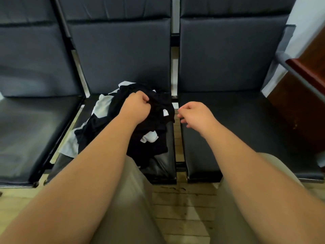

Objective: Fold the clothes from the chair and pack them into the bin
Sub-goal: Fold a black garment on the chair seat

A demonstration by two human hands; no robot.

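On the middle seat of a row of dark padded chairs, my head view shows the clothes lying in a loose, unfolded heap. Most of the heap is black fabric, with pale pieces poking out at its far and left edges. It sits toward the back of the seat and spills over the left edge.

I see the left hand on the far part of the heap, fingers clenched around a bunch of the black cloth. The right hand hovers just right of the pile, above the gap between the middle seat and the right seat. Its fingers are loosely curled and grasp nothing, and it stays clear of the fabric.

Both bare forearms reach in from the near edge, over legs in khaki trousers. Pale floorboards run beneath the chairs. At the far right I make out a reddish-brown wooden piece of furniture beside the right seat.
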